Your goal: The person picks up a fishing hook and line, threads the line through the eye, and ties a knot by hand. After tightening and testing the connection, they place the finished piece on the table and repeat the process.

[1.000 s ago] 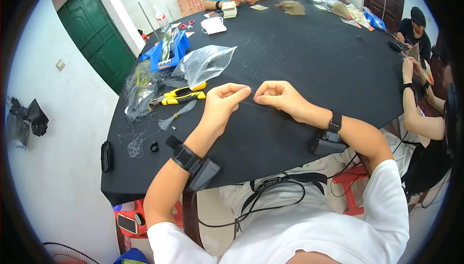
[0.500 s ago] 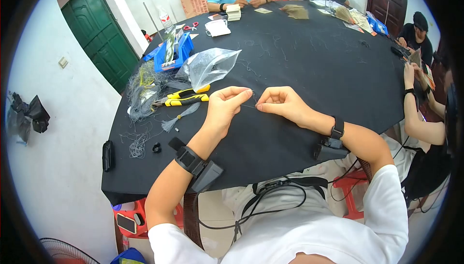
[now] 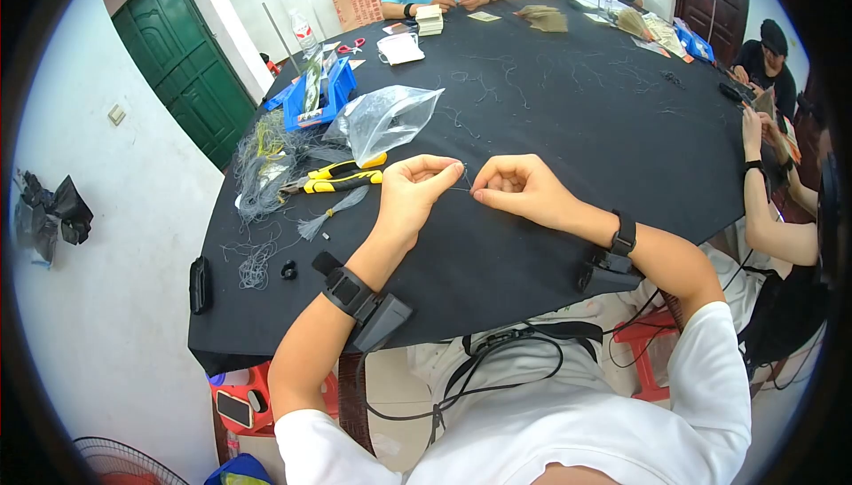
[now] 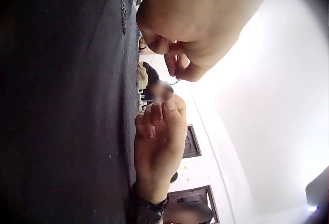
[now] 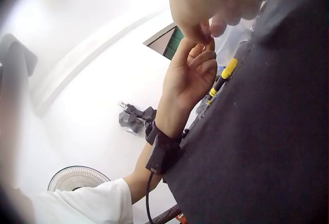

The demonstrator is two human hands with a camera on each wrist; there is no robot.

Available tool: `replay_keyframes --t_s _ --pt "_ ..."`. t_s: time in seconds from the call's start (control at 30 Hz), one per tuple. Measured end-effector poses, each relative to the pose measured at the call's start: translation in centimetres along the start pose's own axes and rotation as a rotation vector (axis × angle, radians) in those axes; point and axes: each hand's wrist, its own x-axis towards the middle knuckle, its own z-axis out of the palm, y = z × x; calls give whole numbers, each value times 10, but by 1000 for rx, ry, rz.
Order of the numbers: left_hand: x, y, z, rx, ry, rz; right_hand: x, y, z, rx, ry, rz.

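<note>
My left hand [image 3: 406,203] is raised over the black tablecloth, thumb and forefinger pinched at a thin thread [image 3: 459,189]. Facing it a short gap away, my right hand [image 3: 525,187] pinches at the same fine strand, with its other fingers curled in. In the left wrist view a dark wisp of thread [image 4: 174,82] shows at the left fingertips, close to the right hand [image 4: 160,142]. The right wrist view has the two hands overlapping, the left hand [image 5: 187,80] behind. To the left lie yellow-black pliers [image 3: 342,183] and a tied bundle of grey threads [image 3: 333,212].
Beyond the pliers are a tangle of grey threads [image 3: 257,185], a clear plastic bag [image 3: 386,121] and a blue bin [image 3: 330,94]. A black case [image 3: 200,285] lies at the left table edge. Other people sit around the far and right sides. Loose threads [image 3: 484,86] dot the tablecloth.
Both hands stay pinched together at nearly the same place. The right hand has shifted slightly, and its fingers have curled a little. The head view has tilted slightly.
</note>
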Motion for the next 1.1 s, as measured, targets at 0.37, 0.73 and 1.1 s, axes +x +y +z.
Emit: replay_keyframes --t_s 0.37,0.73,1.1 --pt "0 -1 -1 30 -38 -13 2 -1 -1 221 36 213" --pt "-1 0 1 33 -40 -7 2 -3 -2 250 69 217" --pt "-1 -2 1 68 -47 -56 3 5 -5 122 175 94"
